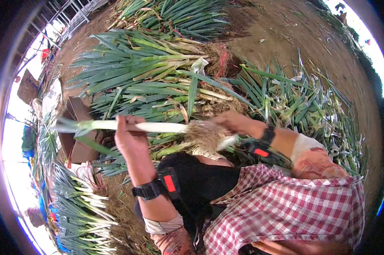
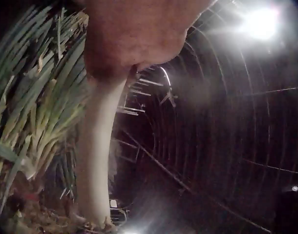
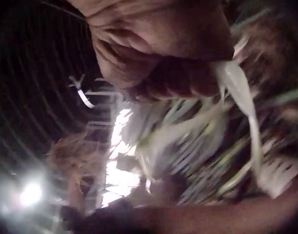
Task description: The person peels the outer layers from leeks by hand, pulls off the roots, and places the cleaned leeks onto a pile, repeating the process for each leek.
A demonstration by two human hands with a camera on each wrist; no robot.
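Note:
In the head view my left hand (image 1: 132,138) grips a long green onion by its white stalk (image 1: 164,127), held level, with leaves to the left and shaggy roots (image 1: 204,134) to the right. The left wrist view shows this hand (image 2: 134,36) above the bare white stalk (image 2: 98,151). Beside the roots is my right hand (image 1: 236,122). From its curled fingers, in the right wrist view, the hand (image 3: 163,48) lets a pale peeled strip (image 3: 241,92) hang. Whether the right hand touches the roots cannot be told.
Bundled green onions (image 1: 136,63) lie beyond the hands, with loose leaves (image 1: 302,97) at the right. Cleaned onions (image 1: 83,208) lie in a row at lower left, near a cardboard box (image 1: 83,146). Brown soil (image 1: 294,34) shows at upper right.

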